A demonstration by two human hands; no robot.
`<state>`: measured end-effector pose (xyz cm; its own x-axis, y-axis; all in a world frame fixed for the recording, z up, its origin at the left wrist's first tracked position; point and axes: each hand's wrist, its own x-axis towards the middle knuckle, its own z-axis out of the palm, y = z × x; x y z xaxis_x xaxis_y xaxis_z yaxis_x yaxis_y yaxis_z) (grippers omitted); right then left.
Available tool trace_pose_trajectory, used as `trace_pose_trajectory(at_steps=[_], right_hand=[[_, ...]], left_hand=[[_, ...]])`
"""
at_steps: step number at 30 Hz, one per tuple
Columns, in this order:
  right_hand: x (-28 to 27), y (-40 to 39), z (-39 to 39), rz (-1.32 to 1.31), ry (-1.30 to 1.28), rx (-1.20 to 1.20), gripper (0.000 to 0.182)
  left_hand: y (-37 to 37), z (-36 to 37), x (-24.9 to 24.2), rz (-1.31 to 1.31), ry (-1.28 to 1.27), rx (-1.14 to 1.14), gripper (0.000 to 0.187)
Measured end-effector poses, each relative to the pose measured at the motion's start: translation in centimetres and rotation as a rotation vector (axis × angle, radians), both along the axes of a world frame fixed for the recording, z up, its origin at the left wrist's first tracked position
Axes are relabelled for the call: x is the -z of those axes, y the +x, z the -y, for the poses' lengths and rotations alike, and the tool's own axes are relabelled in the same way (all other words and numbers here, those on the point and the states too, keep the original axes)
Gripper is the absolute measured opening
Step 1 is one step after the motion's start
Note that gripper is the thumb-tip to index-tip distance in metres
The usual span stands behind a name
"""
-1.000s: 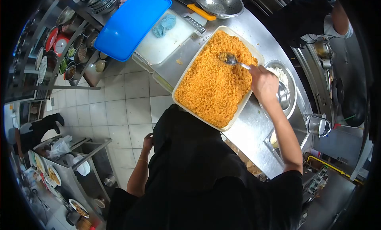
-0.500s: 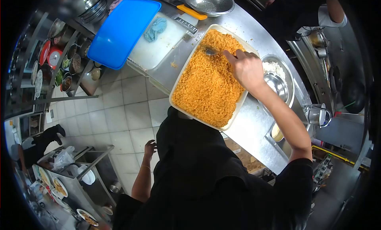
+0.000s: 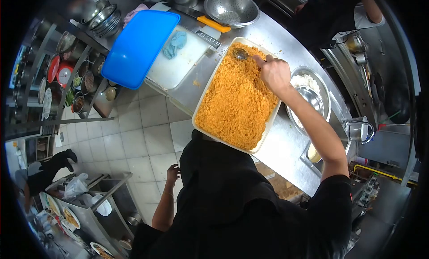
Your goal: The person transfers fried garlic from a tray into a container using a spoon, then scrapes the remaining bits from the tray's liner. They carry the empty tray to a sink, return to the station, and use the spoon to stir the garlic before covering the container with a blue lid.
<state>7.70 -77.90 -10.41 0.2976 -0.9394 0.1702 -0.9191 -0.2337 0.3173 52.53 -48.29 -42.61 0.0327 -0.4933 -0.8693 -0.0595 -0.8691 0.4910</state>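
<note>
A metal spoon [image 3: 240, 54] is held in the right hand [image 3: 275, 73], the fingers closed around its handle, most of which is hidden by the hand. Its bowl is set against the orange grains [image 3: 232, 109] near the far end of a pale tub [image 3: 267, 125], which is placed on the metal counter [image 3: 286, 165] at the edge nearest the body. The left hand [image 3: 174, 173] is hung low beside the dark clothing, its fingers loosely parted; nothing is seen in it.

The spoon can be judged light and stiff, best gripped by the handle, well clear of the grains. These look loose and soft, easily parted but readily spilled over the rim. The tub, filled broadly, is probably heavy, and its thin walls may flex; if lifted, it is best taken by two opposite sides, with support given from below. Whether its rim is greasy cannot be told.
</note>
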Motion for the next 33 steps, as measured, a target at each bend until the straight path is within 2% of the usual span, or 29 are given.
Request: trace_pose_trajectory(at_steps=[5, 7, 11, 15, 18, 21, 23, 28, 30, 32, 33], right_hand=[[-1.0, -0.7, 0.5, 0.092, 0.090, 0.183, 0.041], [-2.3, -1.1, 0.5, 0.151, 0.190, 0.272, 0.030], [-4.0, -2.1, 1.7, 0.164, 0.119, 0.268, 0.020], [-3.8, -2.9, 5.3, 0.215, 0.100, 0.277, 0.020], [-2.3, -4.3, 7.7, 0.361, 0.132, 0.221, 0.018], [-1.1, -5.8, 8.5, 0.317, 0.287, 0.314, 0.021], [-0.4, -7.4, 8.1, 0.322, 0.264, 0.336, 0.025], [-1.1, -8.8, 3.5, 0.379, 0.333, 0.355, 0.024], [-1.6, -8.4, 1.3, 0.468, 0.389, 0.443, 0.022], [-2.5, -7.9, -0.6, 0.474, 0.410, 0.503, 0.020], [-2.7, -7.9, -1.5, 0.463, 0.406, 0.519, 0.019]], left_hand=[[0.2, -0.4, -0.1, -0.003, -0.005, -0.003, 0.036], [0.2, -0.3, -0.2, -0.008, -0.006, -0.027, 0.037], [-0.1, -0.6, 0.0, -0.016, 0.017, -0.032, 0.037], [0.0, -0.2, 0.4, -0.045, 0.039, 0.030, 0.036], [-0.2, 0.8, -0.4, 0.002, 0.010, 0.022, 0.035], [0.0, 1.8, -1.6, 0.000, -0.011, 0.033, 0.037], [-0.2, 1.8, -1.7, -0.017, -0.036, 0.025, 0.037], [0.0, 0.7, -0.1, 0.002, 0.033, 0.031, 0.035], [0.3, 0.5, 0.3, -0.020, 0.041, 0.051, 0.034], [0.7, 0.2, 1.5, 0.079, -0.182, 0.374, 0.033], [0.9, 0.3, 2.1, 0.079, -0.183, 0.379, 0.033]])
